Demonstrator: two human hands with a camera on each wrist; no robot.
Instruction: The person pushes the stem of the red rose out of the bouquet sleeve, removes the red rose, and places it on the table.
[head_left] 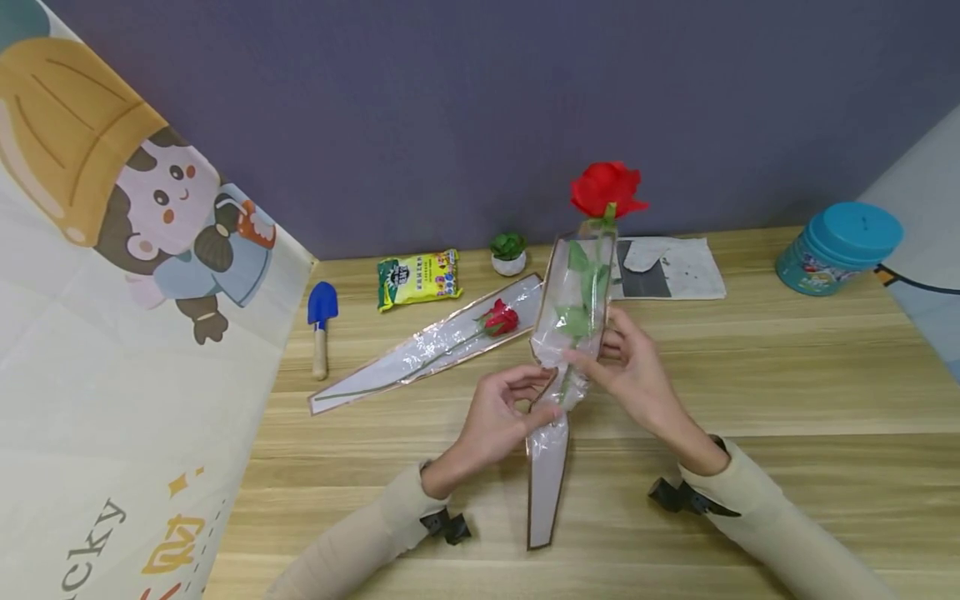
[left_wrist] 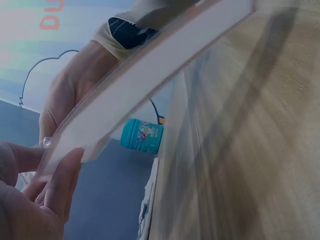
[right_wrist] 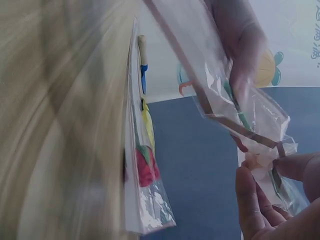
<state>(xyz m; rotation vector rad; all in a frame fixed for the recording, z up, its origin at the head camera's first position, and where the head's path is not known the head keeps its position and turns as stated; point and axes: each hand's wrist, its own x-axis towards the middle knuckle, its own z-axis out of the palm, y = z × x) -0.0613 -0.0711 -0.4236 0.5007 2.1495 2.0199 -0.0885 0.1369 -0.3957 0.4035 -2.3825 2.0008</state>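
Note:
A red artificial rose (head_left: 607,190) sticks out of the top of a clear plastic flower sleeve (head_left: 551,483) with a brown border. Its green leaves and stem show through the plastic. My left hand (head_left: 498,417) pinches the sleeve near its crumpled, bent middle. Slightly higher, my right hand (head_left: 637,367) grips the sleeve's right side between thumb and fingers. In the left wrist view the sleeve's narrow lower part (left_wrist: 125,90) slants upward, above the tabletop. Crinkled plastic (right_wrist: 265,115) lies between both hands in the right wrist view.
Left of my hands lies a second sleeved rose (head_left: 498,318). Beyond stand a yellow packet (head_left: 420,279) and a potted succulent (head_left: 508,252), with a blue toy shovel (head_left: 322,321) farther left. A white-and-grey packet (head_left: 682,271) lies behind my right hand; a turquoise tub (head_left: 825,258) stands far right.

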